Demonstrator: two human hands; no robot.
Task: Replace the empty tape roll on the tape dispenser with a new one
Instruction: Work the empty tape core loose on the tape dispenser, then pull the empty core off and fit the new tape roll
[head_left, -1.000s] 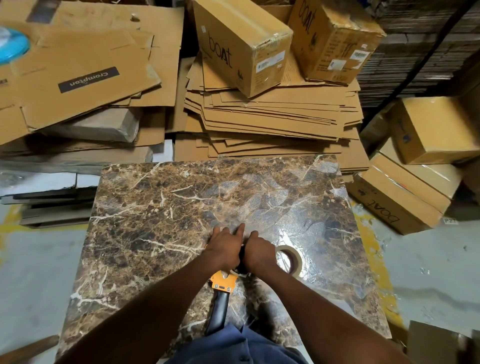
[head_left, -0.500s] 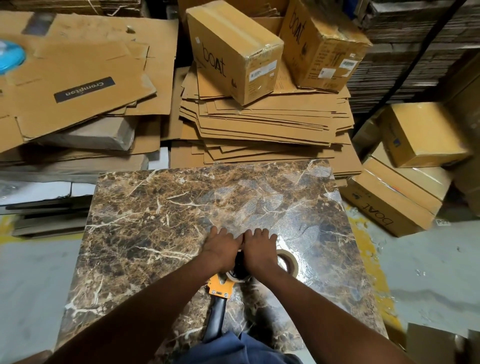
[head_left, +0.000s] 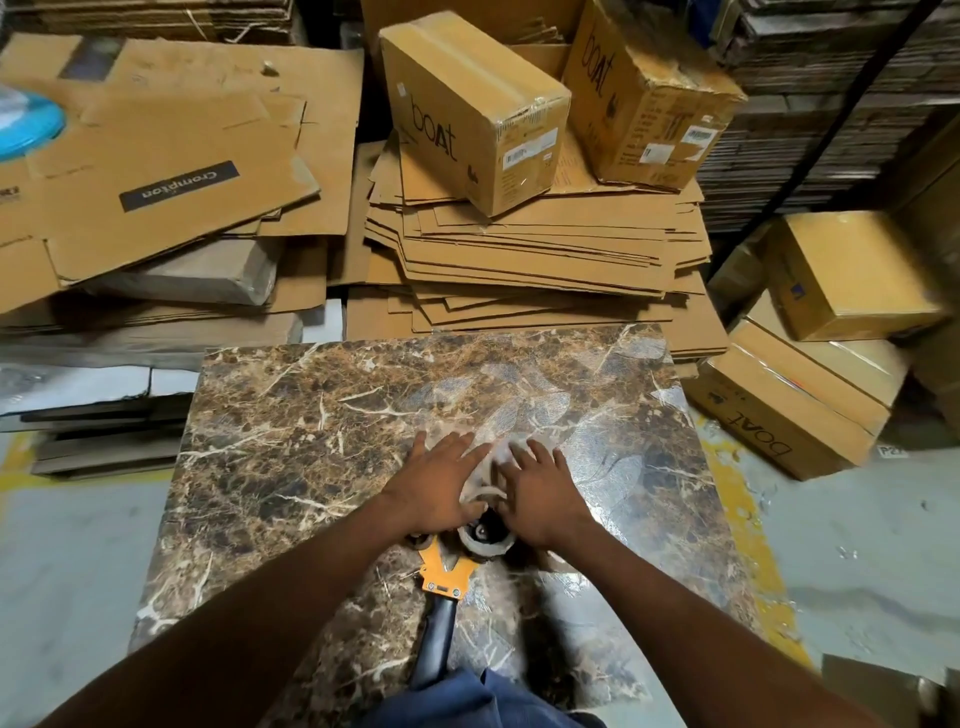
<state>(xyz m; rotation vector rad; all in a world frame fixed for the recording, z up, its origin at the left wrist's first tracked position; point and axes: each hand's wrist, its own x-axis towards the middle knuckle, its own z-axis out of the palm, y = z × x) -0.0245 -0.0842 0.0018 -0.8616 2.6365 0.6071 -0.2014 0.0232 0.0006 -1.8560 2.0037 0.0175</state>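
The tape dispenser (head_left: 444, 567) lies on the marble slab (head_left: 311, 441), its orange frame and black handle (head_left: 435, 642) pointing toward me. A pale grey tape roll (head_left: 487, 544) sits around the black hub at its head. Just beyond it a blurred pale ring (head_left: 485, 470) shows between my hands. My left hand (head_left: 434, 486) presses on the ring's left side and my right hand (head_left: 543, 491) on its right side, fingers stretched forward. Whether this ring is an empty core or a full roll is too blurred to tell.
Flattened cardboard (head_left: 519, 260) is stacked beyond the slab, with two sealed "boat" boxes (head_left: 467, 104) on top. More cartons (head_left: 810, 364) stand at the right and loose cardboard sheets (head_left: 156, 171) at the left. Grey floor with a yellow line (head_left: 737, 519) surrounds the slab.
Both hands have slid forward from the dispenser head with fingers spread. The tape roll that lay right of my right hand is no longer seen there; a blurred ring now shows between my hands.
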